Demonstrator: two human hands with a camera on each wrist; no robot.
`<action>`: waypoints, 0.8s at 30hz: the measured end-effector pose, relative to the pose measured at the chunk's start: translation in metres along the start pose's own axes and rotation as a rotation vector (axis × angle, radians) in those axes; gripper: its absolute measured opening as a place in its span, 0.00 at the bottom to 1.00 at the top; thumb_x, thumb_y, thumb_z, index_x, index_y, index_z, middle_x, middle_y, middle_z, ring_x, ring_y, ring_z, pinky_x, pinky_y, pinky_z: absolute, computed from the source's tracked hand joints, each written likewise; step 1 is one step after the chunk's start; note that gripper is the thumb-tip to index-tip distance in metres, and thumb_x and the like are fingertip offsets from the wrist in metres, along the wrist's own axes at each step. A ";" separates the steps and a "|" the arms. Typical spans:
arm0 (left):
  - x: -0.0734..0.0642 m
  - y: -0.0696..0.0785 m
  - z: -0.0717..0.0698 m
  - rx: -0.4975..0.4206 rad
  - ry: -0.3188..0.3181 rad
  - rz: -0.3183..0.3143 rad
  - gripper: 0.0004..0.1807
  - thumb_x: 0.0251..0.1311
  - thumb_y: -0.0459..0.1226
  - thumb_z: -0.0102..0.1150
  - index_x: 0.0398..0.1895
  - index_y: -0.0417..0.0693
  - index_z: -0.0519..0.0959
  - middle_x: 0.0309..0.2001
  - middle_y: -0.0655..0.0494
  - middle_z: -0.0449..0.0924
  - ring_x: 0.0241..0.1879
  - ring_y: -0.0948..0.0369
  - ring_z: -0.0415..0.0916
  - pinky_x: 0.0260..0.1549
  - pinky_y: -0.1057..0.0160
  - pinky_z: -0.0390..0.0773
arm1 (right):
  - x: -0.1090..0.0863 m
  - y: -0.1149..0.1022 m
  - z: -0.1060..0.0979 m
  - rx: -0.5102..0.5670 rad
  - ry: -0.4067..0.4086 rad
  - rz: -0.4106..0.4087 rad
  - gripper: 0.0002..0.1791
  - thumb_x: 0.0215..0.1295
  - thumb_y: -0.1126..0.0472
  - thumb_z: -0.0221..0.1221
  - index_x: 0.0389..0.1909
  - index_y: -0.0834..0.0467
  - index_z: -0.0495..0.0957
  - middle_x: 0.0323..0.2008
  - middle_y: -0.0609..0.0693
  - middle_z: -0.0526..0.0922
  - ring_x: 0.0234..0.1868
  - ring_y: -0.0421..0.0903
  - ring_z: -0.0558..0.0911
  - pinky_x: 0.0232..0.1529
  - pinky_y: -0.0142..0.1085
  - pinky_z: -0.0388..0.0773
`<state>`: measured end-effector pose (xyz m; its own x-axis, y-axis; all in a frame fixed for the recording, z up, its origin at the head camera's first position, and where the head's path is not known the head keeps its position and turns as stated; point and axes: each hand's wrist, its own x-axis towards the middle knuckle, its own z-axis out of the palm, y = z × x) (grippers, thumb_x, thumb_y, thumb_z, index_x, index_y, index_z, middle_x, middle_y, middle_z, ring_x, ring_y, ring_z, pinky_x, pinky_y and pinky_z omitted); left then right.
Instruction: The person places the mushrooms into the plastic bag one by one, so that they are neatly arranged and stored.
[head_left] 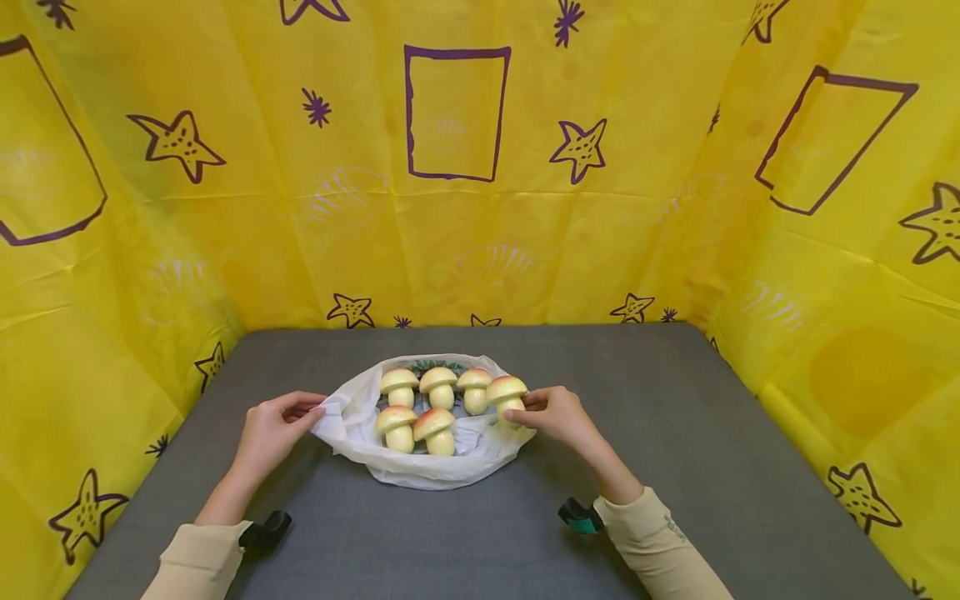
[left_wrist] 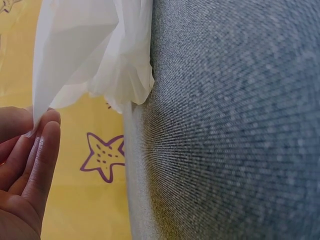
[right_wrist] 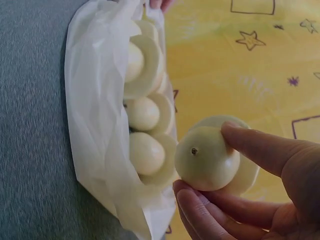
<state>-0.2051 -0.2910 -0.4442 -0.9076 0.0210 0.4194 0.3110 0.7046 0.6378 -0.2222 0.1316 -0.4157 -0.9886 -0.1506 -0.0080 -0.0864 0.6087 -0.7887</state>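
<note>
A white plastic bag [head_left: 420, 469] lies opened out on the dark table, with several toy mushrooms [head_left: 438, 386] in it, cream with orange-tinged caps. They form two rows. My left hand [head_left: 275, 429] pinches the bag's left edge between thumb and fingers; the left wrist view shows the thin plastic [left_wrist: 75, 55] drawn taut from the fingertips. At the bag's right end my right hand [head_left: 558, 414] grips one more mushroom [head_left: 507, 398] by its stem, cap up. The right wrist view shows that mushroom's round stem base [right_wrist: 205, 160] with a small dark hole, beside the bagged ones.
Grey cloth covers the table [head_left: 450, 542]. Yellow curtains [head_left: 465, 250] with purple stars and squares hang at the back and both sides. Some green print or leafy matter [head_left: 438, 365] shows at the bag's far edge. Dark devices [head_left: 266, 531] are strapped at both wrists.
</note>
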 end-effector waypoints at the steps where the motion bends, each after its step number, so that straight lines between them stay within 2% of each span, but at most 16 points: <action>1: 0.000 0.000 0.000 0.001 0.003 0.002 0.08 0.55 0.38 0.66 0.38 0.47 0.85 0.31 0.53 0.85 0.25 0.72 0.75 0.26 0.77 0.76 | 0.000 -0.001 0.001 0.003 -0.001 0.000 0.21 0.48 0.48 0.71 0.36 0.60 0.85 0.31 0.50 0.87 0.30 0.39 0.83 0.31 0.32 0.78; 14: 0.001 -0.001 -0.001 0.012 0.024 0.019 0.08 0.54 0.37 0.67 0.37 0.47 0.85 0.30 0.54 0.85 0.25 0.73 0.75 0.25 0.78 0.75 | 0.001 -0.012 0.021 -0.003 -0.020 -0.006 0.18 0.49 0.47 0.70 0.30 0.59 0.86 0.26 0.48 0.86 0.24 0.38 0.81 0.26 0.31 0.76; 24: 0.000 -0.001 -0.002 0.019 0.028 0.021 0.07 0.54 0.36 0.67 0.37 0.47 0.85 0.30 0.53 0.85 0.25 0.73 0.75 0.25 0.78 0.75 | 0.002 -0.012 0.035 -0.008 -0.026 -0.026 0.17 0.49 0.49 0.70 0.29 0.60 0.86 0.25 0.49 0.86 0.23 0.36 0.79 0.25 0.29 0.75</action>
<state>-0.2048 -0.2932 -0.4431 -0.8927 0.0160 0.4504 0.3239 0.7176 0.6166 -0.2191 0.0969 -0.4278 -0.9825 -0.1861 -0.0038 -0.1127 0.6110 -0.7836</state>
